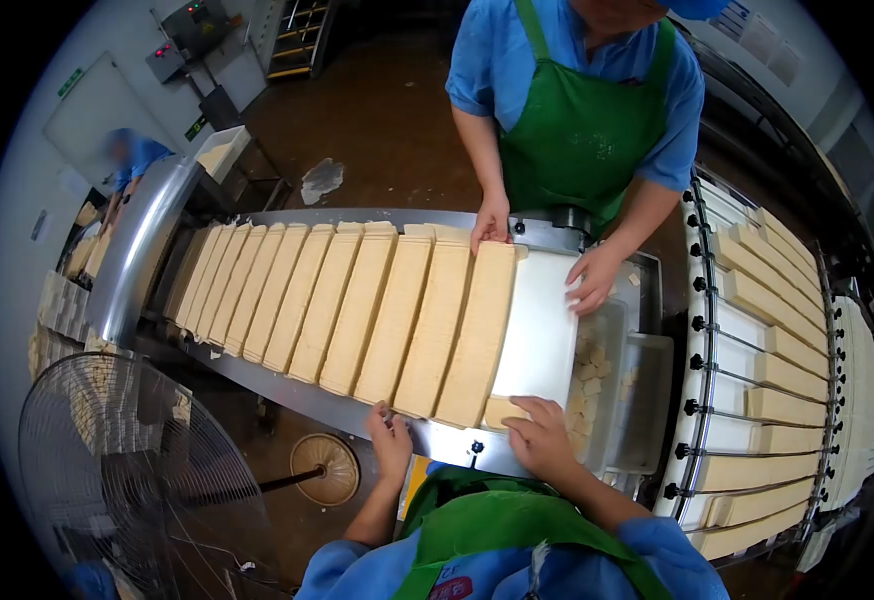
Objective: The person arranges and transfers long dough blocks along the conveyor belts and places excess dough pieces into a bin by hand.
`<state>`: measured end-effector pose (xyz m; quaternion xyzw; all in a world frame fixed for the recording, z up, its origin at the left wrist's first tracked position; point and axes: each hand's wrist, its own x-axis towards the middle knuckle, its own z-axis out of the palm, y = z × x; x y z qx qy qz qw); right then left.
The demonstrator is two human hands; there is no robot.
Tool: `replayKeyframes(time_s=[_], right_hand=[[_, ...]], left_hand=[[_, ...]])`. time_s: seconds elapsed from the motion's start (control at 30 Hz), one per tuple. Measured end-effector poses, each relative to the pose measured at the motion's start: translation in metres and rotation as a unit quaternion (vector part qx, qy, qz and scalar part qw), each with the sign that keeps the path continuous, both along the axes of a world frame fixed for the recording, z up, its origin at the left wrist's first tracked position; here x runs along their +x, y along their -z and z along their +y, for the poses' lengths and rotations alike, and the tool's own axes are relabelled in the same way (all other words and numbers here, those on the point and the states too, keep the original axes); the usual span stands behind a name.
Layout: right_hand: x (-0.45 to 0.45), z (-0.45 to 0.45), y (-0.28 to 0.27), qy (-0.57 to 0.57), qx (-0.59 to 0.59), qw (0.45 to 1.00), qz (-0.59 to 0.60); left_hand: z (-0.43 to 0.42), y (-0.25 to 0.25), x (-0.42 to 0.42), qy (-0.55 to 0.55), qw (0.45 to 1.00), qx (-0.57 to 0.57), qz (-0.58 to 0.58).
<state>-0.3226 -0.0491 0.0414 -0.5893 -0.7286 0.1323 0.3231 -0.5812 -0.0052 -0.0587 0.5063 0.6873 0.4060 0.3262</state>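
Long pale stacks of thin sheets (389, 320) lie side by side across a conveyor. My left hand (389, 445) is at the conveyor's near edge, by the ends of the stacks; its fingers are loosely bent and apart, with nothing visible in them. Beside the rightmost stack (479, 335), my right hand (545, 440) has thumb and forefinger around the end of a small pale piece (500, 411). Across from me, a co-worker's hand (492, 220) touches that stack's far end. The co-worker's other hand (594, 278) hovers at the white plate (539, 325).
A clear bin (647, 400) with broken pale pieces nearby stands right of the conveyor. Farther right, a second line (697, 330) carries more pale strips between rods and black knobs. A large fan (142, 480) stands at lower left. Another person (137, 160) is at far left.
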Motion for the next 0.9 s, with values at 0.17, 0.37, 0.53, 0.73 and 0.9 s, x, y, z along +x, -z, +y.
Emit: replayKeyframes(time_s=[0.17,0.37,0.53,0.73,0.9], right_hand=[[-0.054,0.087,-0.002,-0.068,0.043,0.996,0.026],[-0.088,0.196,0.03,0.039,-0.016,0.975,-0.219],[-0.085,0.285,0.057,0.116,-0.093,0.913,-0.38],[-0.07,0.339,0.054,0.168,-0.195,0.871,-0.42],[-0.057,0.335,0.067,0.155,-0.19,0.892,-0.381]], left_hand=[[0.019,0.021,0.003,0.125,0.989,0.036,0.074],[0.026,-0.009,0.008,0.183,0.979,-0.058,0.064],[0.026,-0.003,0.006,0.227,0.97,-0.042,0.077],[0.031,-0.017,0.004,0.283,0.956,-0.059,0.045],[0.036,-0.02,0.007,0.302,0.949,-0.076,0.046]])
